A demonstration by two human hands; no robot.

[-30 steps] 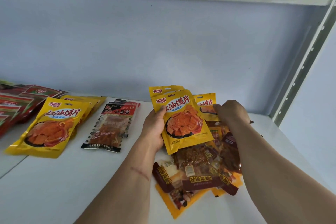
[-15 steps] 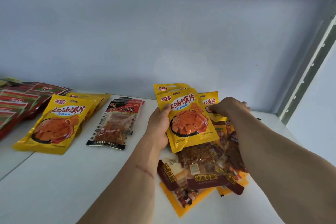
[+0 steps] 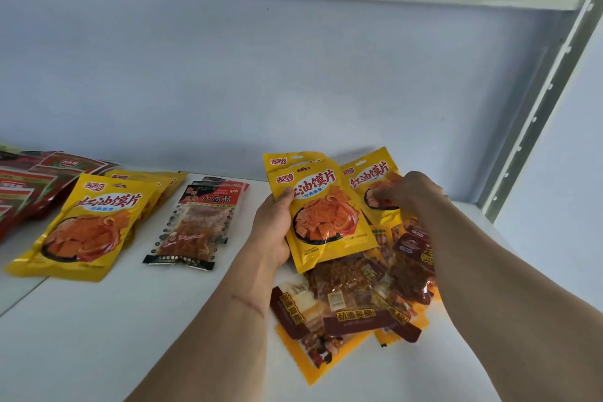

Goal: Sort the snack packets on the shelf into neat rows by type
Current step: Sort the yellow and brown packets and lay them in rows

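The white shelf (image 3: 98,336) carries everything. Under and just right of the left hand (image 3: 272,232), below the right hand (image 3: 408,192), a mixed heap of brown and yellow packets (image 3: 352,303) lies overlapping. Left of the left hand lies a stack of clear red-labelled packets (image 3: 195,225), further left a row of yellow packets (image 3: 88,225), then red packets (image 3: 29,186) at the far left.
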